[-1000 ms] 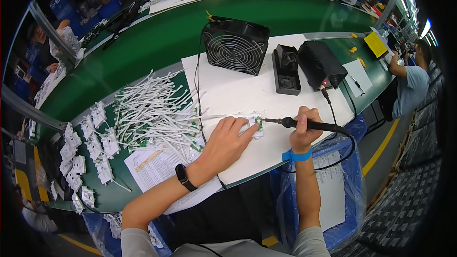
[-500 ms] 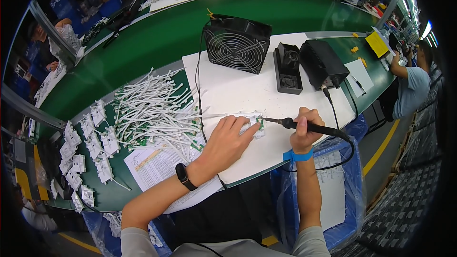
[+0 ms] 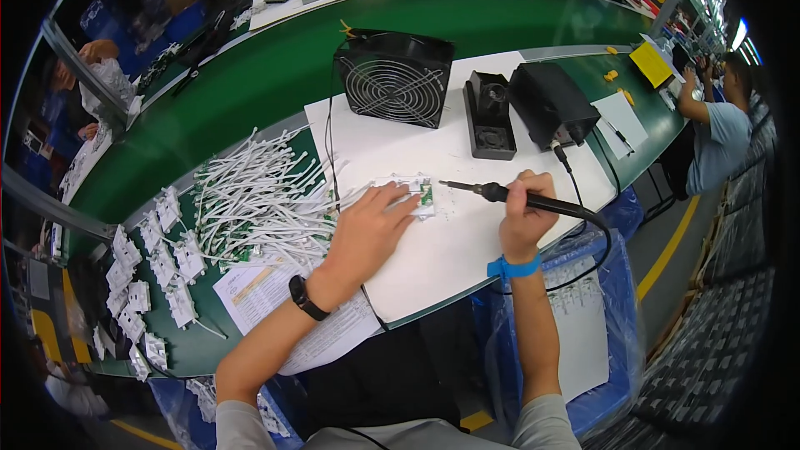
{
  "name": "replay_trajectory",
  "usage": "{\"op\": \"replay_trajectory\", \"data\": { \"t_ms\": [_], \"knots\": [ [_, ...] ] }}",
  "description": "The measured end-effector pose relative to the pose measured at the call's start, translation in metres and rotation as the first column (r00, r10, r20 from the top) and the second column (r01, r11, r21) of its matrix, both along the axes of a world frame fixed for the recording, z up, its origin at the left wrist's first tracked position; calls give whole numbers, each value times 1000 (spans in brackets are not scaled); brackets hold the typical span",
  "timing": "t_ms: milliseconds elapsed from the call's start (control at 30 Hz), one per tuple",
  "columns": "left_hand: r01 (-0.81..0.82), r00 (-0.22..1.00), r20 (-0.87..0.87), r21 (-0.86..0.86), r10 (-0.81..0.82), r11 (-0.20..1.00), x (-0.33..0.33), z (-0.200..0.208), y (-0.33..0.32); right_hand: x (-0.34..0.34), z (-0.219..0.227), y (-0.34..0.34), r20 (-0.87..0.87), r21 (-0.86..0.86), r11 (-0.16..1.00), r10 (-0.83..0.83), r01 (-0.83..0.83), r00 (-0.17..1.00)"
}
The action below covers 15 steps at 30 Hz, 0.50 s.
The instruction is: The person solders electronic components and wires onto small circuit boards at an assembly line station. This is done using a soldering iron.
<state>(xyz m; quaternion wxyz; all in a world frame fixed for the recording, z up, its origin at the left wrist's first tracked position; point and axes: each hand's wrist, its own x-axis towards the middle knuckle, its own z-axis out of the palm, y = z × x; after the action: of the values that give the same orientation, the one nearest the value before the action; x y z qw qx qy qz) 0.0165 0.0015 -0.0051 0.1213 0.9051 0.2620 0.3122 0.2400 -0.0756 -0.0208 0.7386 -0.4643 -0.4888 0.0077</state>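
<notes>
On the white work sheet, a small white plastic housing with a green circuit board lies under the fingertips of my left hand. The fingers press on it and hide part of it. My right hand is closed around the dark handle of a soldering iron. Its tip points left, a small gap away from the board's right side. A heap of white cables with small green boards lies left of my left hand.
A black fan stands at the back, beside a black holder and a black soldering station. White housings sit in rows at left. Printed paper lies near my left forearm. A blue lined bin stands below right.
The iron's tip has come away from the board, leaving a gap. My left hand and the housing have shifted slightly farther from me. The whole view has shifted a little.
</notes>
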Motion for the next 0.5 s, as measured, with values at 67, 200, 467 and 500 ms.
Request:
{"op": "replay_trajectory", "data": {
  "t_ms": [67,200,467,500],
  "knots": [
    [32,999,-4,-36,-32,999,-5,2,7,-1,3,-2,16,-63,997,47,-46,999],
    [93,996,-2,-63,-93,994,-9,2,18,2,3,-2,23,-51,981,189,-187,982],
    [98,995,-20,-79,-100,992,-7,6,17,1,7,-3,-11,-140,949,282,-281,959],
    [97,995,-23,-77,-99,992,-7,6,17,0,8,-3,3,-155,947,286,-282,958]
  ]
}}
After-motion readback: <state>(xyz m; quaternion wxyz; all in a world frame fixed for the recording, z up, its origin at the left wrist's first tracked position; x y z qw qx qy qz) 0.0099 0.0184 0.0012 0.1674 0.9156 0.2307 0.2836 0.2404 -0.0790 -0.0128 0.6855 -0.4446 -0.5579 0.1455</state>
